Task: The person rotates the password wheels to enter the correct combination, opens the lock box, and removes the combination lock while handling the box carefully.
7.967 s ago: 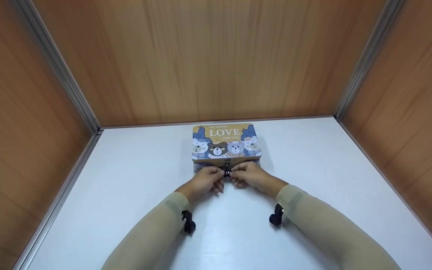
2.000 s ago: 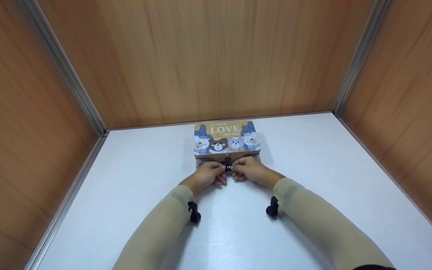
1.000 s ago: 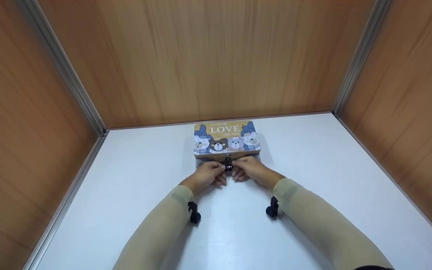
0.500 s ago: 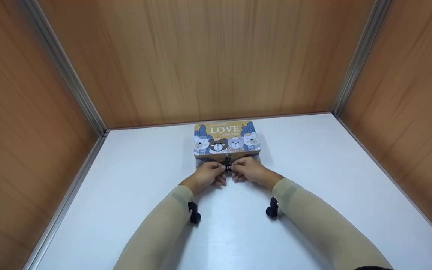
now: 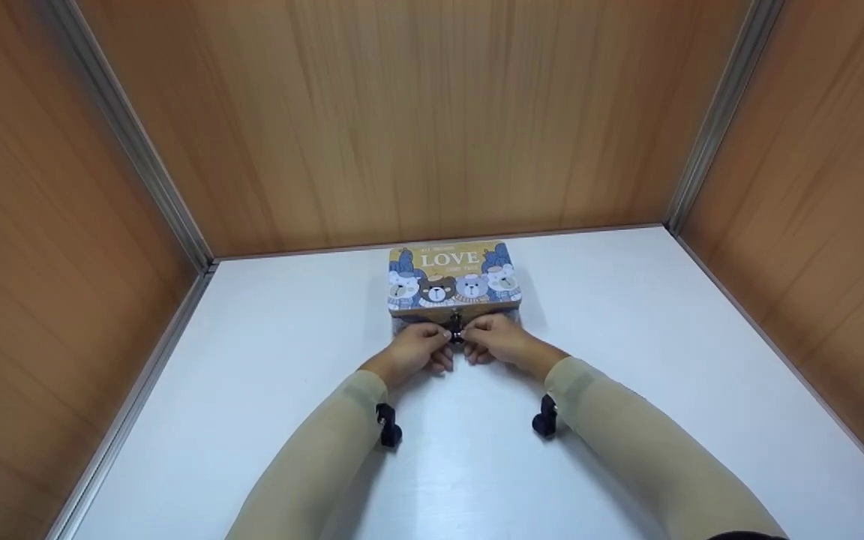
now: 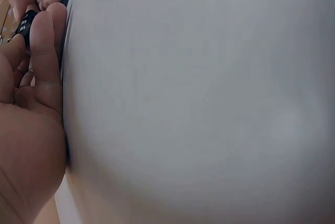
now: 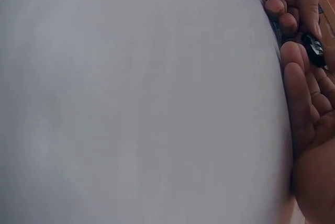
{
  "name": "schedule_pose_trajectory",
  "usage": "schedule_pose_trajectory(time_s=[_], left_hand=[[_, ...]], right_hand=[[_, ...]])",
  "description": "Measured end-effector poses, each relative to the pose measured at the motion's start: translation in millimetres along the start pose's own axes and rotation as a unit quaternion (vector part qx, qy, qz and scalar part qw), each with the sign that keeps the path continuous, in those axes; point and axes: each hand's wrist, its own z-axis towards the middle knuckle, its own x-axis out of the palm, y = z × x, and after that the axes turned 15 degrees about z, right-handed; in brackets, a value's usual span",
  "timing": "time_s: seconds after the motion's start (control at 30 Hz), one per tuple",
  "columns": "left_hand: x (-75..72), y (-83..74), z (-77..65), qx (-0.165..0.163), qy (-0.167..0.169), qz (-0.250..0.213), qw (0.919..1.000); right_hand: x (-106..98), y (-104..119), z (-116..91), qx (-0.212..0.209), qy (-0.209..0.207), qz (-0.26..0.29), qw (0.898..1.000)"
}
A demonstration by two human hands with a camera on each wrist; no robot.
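Observation:
A tin box [image 5: 451, 289] with a yellow and blue lid, printed with bears and the word LOVE, sits closed on the white table. At the clasp on its front hangs a small black combination padlock [image 5: 457, 336], whose dials with pale marks show in the left wrist view [image 6: 24, 23]. Thumb and finger of my left hand [image 5: 412, 349] pinch the padlock from the left. From the right, my right hand [image 5: 505, 341] pinches it too. In the right wrist view the padlock [image 7: 314, 50] lies between the two hands' fingertips. The digits are too small to read.
Wooden panels enclose the table [image 5: 289, 315] at the back [image 5: 432, 120] and on both sides, with metal strips along the corners. The box stands near the back panel. Black wrist cameras [image 5: 388, 426] hang below both sleeves.
Since eight seconds ago the view has shifted slightly. A second ago my right fingertips sat a little higher and off the padlock's lower part; now they are back against it. The box stays put.

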Motion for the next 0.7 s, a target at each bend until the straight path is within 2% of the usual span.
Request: schedule_pose_trajectory(time_s=[0.3, 0.7], left_hand=[[2.1, 1.2, 0.6, 0.000, 0.001, -0.006, 1.0000], [0.1, 1.0, 0.7, -0.003, 0.006, -0.009, 0.9999]], right_hand=[[-2.6, -1.7, 0.4, -0.008, -0.001, 0.007, 1.000], [2.8, 1.4, 1.5, 0.001, -0.029, 0.000, 1.000]])
